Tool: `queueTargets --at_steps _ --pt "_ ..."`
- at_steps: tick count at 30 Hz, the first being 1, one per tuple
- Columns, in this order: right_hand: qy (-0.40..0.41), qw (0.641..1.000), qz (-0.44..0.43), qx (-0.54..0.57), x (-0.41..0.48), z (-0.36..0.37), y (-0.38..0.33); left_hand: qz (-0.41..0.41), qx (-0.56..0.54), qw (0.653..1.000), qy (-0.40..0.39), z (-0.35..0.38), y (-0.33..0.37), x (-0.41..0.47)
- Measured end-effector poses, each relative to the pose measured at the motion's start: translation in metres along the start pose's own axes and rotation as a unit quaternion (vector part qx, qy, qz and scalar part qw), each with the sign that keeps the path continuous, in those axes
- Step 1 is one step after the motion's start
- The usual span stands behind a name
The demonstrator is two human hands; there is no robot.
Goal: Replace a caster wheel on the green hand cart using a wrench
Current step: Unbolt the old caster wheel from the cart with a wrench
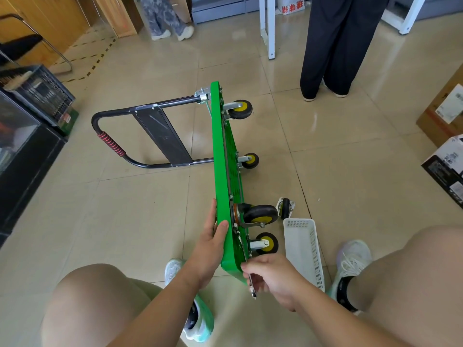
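Now my left hand [213,242] clamps the tipped green plastic hand cart [223,151]; my right hand [274,276] grips a steel wrench [251,284], probably bound for the nearest yellow-hubbed caster wheel [266,244].

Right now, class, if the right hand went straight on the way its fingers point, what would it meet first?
Probably the near corner of the green cart; the right hand, gripping the wrench, almost touches it.

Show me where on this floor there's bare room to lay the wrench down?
Bare tiles lie left of the green cart deck, between its black handle and the near knee. More open tile lies right of the mounted wheels, out toward the cardboard boxes. Crowded near the wrench: the white basket, the loose caster and a shoe sit close together.
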State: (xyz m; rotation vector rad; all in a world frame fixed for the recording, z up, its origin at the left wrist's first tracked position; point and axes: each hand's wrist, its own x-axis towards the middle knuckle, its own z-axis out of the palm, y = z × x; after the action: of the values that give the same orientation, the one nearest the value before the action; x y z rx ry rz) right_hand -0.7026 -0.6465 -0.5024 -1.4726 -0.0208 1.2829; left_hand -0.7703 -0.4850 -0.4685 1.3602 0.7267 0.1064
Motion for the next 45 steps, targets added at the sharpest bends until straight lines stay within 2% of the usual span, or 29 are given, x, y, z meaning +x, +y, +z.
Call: queueTargets --at_steps 3,7,10,15,20,30,45 --pt "-0.016 0.999 0.002 0.041 0.001 0.003 -0.001 0.005 0.006 1.0 -0.002 0.0 0.0 0.0" --pt "-0.021 0.999 -0.005 0.035 0.003 0.007 0.0 0.005 0.009 1.0 0.0 -0.001 -0.001 0.001" --pt "-0.02 1.0 -0.009 0.003 0.005 0.006 0.001 0.005 0.015 1.0 0.002 -0.001 0.0 0.001" --pt "-0.002 0.994 0.0 -0.11 0.013 -0.001 0.009 -0.002 0.012 1.0 -0.001 0.0 0.002 -0.001" --pt "0.005 0.991 0.001 -0.135 0.022 -0.004 0.013 -0.008 0.004 1.0 -0.006 0.0 0.004 -0.003" --pt "0.045 0.965 -0.042 -0.254 0.043 -0.004 0.02 -0.001 0.004 1.0 -0.007 -0.001 0.001 -0.001" --pt "0.039 0.96 -0.017 -0.275 0.012 -0.011 0.009 -0.001 0.009 1.0 -0.002 0.001 0.003 -0.002"
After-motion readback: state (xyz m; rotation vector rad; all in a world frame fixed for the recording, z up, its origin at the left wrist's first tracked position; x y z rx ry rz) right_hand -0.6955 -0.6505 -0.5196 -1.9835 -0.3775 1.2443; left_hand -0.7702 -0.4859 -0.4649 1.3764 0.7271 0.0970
